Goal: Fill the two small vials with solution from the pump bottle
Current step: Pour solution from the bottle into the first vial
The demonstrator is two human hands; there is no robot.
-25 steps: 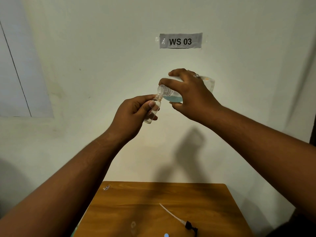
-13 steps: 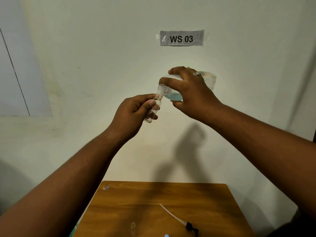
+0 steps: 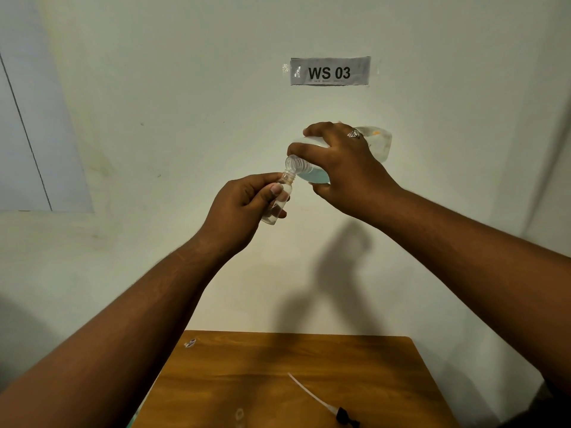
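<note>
Vial [image 3: 279, 197], pinched by left hand [image 3: 239, 211], could be overflowed if the bottle [image 3: 312, 174], gripped by right hand [image 3: 346, 168], is over-tipped.

Both arms extend forward and upward, bare to the elbow. The left hand [image 3: 244, 208] grips the vial [image 3: 279, 200], thumb pressed across its side, fingers curled behind. The right hand [image 3: 343, 168], above and right of the vial, wraps the tilted bottle [image 3: 312, 174] from above, wrist bent down.

Tipped bottle [image 3: 312, 174] in right hand [image 3: 343, 168], mouth against left-held vial [image 3: 279, 199].
</note>
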